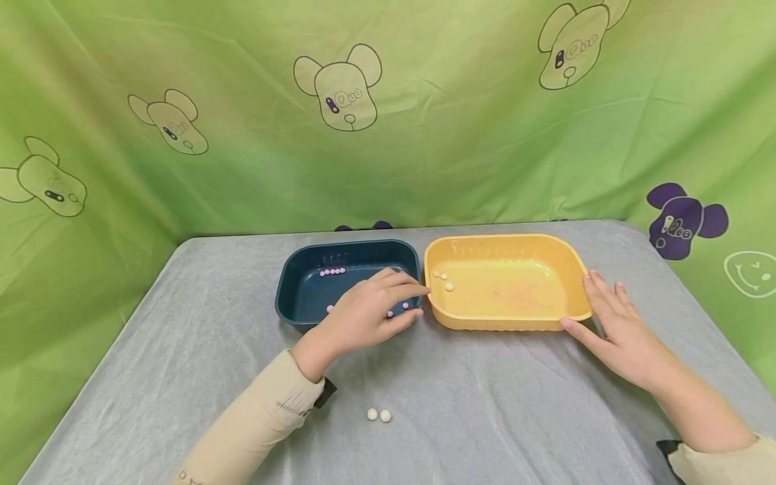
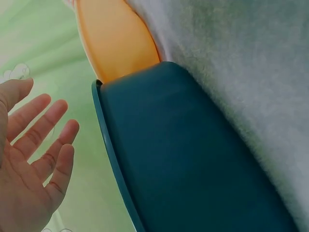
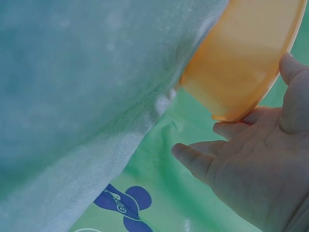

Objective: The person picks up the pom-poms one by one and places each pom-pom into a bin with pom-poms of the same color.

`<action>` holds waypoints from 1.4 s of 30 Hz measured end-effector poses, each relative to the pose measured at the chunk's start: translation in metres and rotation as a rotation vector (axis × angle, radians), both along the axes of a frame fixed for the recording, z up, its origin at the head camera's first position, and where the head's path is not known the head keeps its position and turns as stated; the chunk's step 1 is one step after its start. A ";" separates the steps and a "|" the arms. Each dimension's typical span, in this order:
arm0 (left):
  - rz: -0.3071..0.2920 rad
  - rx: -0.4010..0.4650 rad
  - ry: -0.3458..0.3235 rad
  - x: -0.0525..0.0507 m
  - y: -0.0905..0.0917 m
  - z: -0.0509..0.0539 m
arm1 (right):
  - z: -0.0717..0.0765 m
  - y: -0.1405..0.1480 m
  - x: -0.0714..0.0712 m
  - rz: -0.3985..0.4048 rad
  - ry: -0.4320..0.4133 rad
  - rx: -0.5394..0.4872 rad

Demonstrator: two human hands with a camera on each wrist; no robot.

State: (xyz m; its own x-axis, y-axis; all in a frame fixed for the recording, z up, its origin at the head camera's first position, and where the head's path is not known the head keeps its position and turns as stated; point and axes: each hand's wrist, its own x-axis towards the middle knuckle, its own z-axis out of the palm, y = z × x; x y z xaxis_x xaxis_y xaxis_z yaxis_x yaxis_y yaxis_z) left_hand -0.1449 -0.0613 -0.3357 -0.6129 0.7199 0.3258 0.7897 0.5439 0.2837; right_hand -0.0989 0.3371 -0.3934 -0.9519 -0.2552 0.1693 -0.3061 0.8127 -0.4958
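My left hand (image 1: 370, 306) is over the right part of a dark blue basin (image 1: 289, 316), its fingers pointing right and its fingertips by the left rim of a yellow basin (image 1: 509, 324). In the left wrist view its fingers (image 2: 36, 133) are spread, holding nothing. Small pinkish balls (image 1: 332, 271) lie in the blue basin, several in a row at the back. Small white balls (image 1: 449, 287) lie at the left of the yellow basin. My right hand (image 1: 630, 340) touches the yellow basin's right end, thumb at the near rim, fingers fairly straight along the side.
Two white balls (image 1: 378, 415) lie side by side on the grey cloth-covered table (image 1: 485, 404), in front of the basins. The basins stand close together near the back edge. A green curtain (image 1: 424, 148) with cartoon heads hangs behind and at the sides.
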 end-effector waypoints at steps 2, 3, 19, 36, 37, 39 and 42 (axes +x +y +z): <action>0.003 0.000 -0.001 0.003 -0.002 -0.002 | 0.000 0.000 0.000 0.000 -0.002 0.000; 0.004 -0.001 -0.002 0.004 -0.003 -0.003 | 0.000 0.000 0.000 0.000 -0.003 0.001; -0.023 -0.011 0.025 0.028 -0.014 -0.018 | -0.002 0.000 0.000 0.005 0.003 -0.008; -0.034 -0.086 -0.035 0.050 -0.020 -0.026 | 0.000 0.000 0.001 0.003 -0.009 -0.004; -0.032 -0.088 -0.048 0.052 -0.021 -0.027 | 0.000 0.000 0.000 0.003 -0.010 -0.005; -0.029 -0.091 -0.072 0.055 -0.023 -0.028 | -0.001 0.000 0.001 0.009 -0.006 -0.008; -0.020 -0.083 -0.097 0.059 -0.026 -0.031 | -0.001 0.000 0.000 0.009 -0.005 -0.016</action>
